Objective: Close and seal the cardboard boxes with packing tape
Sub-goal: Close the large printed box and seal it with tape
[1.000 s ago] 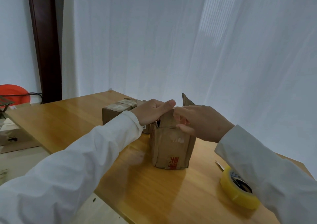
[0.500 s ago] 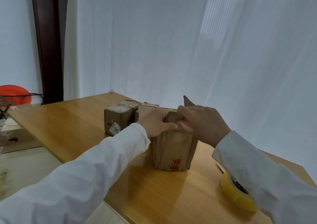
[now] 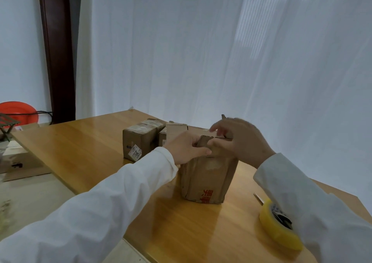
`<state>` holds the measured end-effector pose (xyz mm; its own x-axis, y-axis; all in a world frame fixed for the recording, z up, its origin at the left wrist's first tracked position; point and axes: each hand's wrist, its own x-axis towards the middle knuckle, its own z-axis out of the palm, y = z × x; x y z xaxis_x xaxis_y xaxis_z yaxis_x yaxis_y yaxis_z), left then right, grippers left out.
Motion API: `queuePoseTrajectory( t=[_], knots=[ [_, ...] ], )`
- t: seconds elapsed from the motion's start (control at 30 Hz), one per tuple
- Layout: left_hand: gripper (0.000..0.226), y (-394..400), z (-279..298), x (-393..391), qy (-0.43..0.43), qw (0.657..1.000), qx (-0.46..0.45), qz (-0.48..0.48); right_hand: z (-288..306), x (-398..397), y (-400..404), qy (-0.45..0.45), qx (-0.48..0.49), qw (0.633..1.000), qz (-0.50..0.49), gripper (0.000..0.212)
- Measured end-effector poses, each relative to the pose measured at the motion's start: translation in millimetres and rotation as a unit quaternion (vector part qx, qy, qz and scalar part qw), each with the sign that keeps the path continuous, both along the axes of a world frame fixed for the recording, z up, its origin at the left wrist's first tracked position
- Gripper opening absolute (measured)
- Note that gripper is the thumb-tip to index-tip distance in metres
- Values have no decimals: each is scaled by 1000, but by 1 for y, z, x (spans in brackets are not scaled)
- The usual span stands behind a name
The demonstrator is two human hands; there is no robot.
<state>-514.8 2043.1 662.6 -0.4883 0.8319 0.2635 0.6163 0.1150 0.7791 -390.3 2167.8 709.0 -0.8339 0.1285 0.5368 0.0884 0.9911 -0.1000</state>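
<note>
The box [image 3: 207, 174] stands upright at the centre of the frame on the table [image 3: 84, 142], its long axis vertical, and only the head view is given.

Its top flaps are being folded down at the upper edge, right under both hands. The left hand [image 3: 186, 148] is laid against the upper left of the box, with its fingers curled around the near flap and the thumb run along the front face. The right hand [image 3: 239, 140] is set over the top from the right; its thumb and forefinger appear to pinch the flap edge, while the other fingers [image 3: 216, 127] are spread above the top (blur hides the exact contact). One far flap tip can be seen standing up behind the right hand, so the top is judged not yet fully shut.

The tape [image 3: 279, 226] lies flat at the lower right of the frame, near the table edge, well apart from the box and partly covered by the right sleeve. It lies on the right hand's side, so that hand is judged the nearer for the pickup, while the left is better placed to hold the flaps down.

Two more boxes [image 3: 141, 138] are seen just behind, left of centre, one bearing a white label.
</note>
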Motion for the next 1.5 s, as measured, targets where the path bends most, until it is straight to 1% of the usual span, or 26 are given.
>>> queuePoseTrajectory(
  t=[0.03, 0.07, 0.17, 0.23, 0.27, 0.37, 0.5, 0.57, 0.67, 0.73, 0.87, 0.93, 1.03, 1.1, 1.17, 1.2, 1.3, 1.37, 1.43, 1.5],
  knots=[
    [28, 1, -1, 1, 0, 1000, -9, -7, -1, -2, -3, -22, -23, 999, 12, 18],
    [29, 2, -3, 1, 11, 1000, -22, -5, -2, -3, -4, -29, -42, 999, 21, 15],
    [25, 4, -9, 1, 79, 994, -61, 39, -5, -7, -5, -18, -61, 997, 33, 16],
    [22, 5, -11, -1, 94, 992, -68, 53, -5, -8, -4, -31, -67, 997, 37, 15],
    [22, 6, -11, -2, 92, 992, -68, 56, -4, -8, -3, -50, -53, 997, 38, 14],
    [28, 8, -13, -4, 81, 993, -63, 61, -7, -8, -1, -104, 38, 994, 22, 18],
    [30, 12, -16, -3, 89, 992, -58, 66, -7, -7, 4, -98, 42, 994, 7, 24],
    [30, 12, -16, -3, 83, 993, -54, 63, -5, -8, 5, -109, 40, 993, 15, 22],
    [33, 13, -17, -6, 75, 994, -54, 64, -5, -11, 5, -150, 87, 985, 22, 13],
    [33, 13, -19, -7, 80, 993, -52, 66, -6, -11, 7, -154, 94, 984, 16, 13],
    [36, 14, -22, -5, 119, 988, -56, 85, -8, -10, 15, -134, 64, 989, 7, 26],
    [42, 15, -23, -3, 130, 986, -51, 93, -9, -9, 13, -122, 63, 991, 5, 30],
    [54, 16, -23, -4, 139, 984, -56, 101, -13, -10, 7, -90, 22, 996, 6, 23],
    [51, 16, -23, -5, 138, 984, -62, 94, -15, -11, 4, -65, 4, 998, -1, 19],
    [46, 17, -21, -6, 136, 985, -67, 84, -16, -13, 3, -53, 9, 998, -12, 32],
    [44, 17, -21, -5, 134, 985, -70, 82, -15, -14, 3, -53, 10, 998, -14, 35],
    [43, 18, -24, -8, 121, 987, -65, 85, -9, -14, 3, -84, -15, 996, -2, 27],
    [46, 19, -25, -9, 122, 986, -63, 89, -7, -13, 3, -99, -58, 993, 16, 19],
    [47, 19, -24, -8, 130, 985, -68, 91, -8, -12, 5, -63, -135, 988, 34, 8],
    [45, 19, -21, -4, 137, 983, -81, 90, -9, -11, 7, -29, -169, 984, 39, 4]
  ],
)
